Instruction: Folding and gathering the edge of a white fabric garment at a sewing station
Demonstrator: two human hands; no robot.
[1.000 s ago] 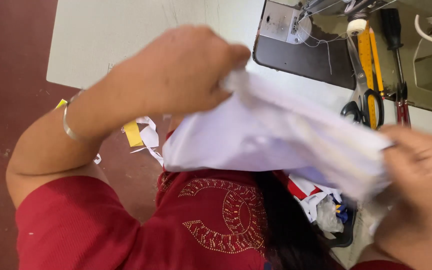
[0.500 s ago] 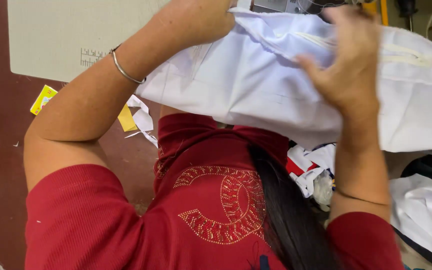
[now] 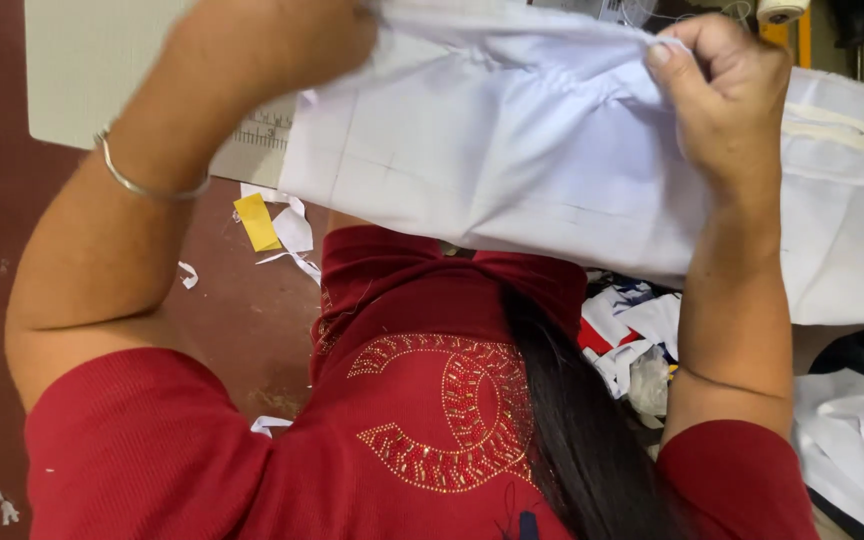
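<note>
A white cloth piece (image 3: 512,150) with faint drawn lines is stretched out in front of me, above my red top. My left hand (image 3: 282,40) grips its upper left edge, fingers closed into the fabric. At the cloth's upper right, my right hand (image 3: 727,90) pinches a fold between thumb and fingers. A thin metal bangle (image 3: 137,185) sits on my left wrist. The cloth's right part drapes over the table toward the frame edge.
A pale sewing table (image 3: 92,70) with a printed ruler strip lies at the upper left. Yellow and white paper scraps (image 3: 272,225) litter the dark red floor. More white fabric (image 3: 862,430) is piled at lower right, with mixed coloured scraps (image 3: 632,330) beside my right arm.
The cloth was bunched between my hands; both hands have since risen and drawn it flatter and wider. My right hand moved from resting on top to pinching the upper edge.
</note>
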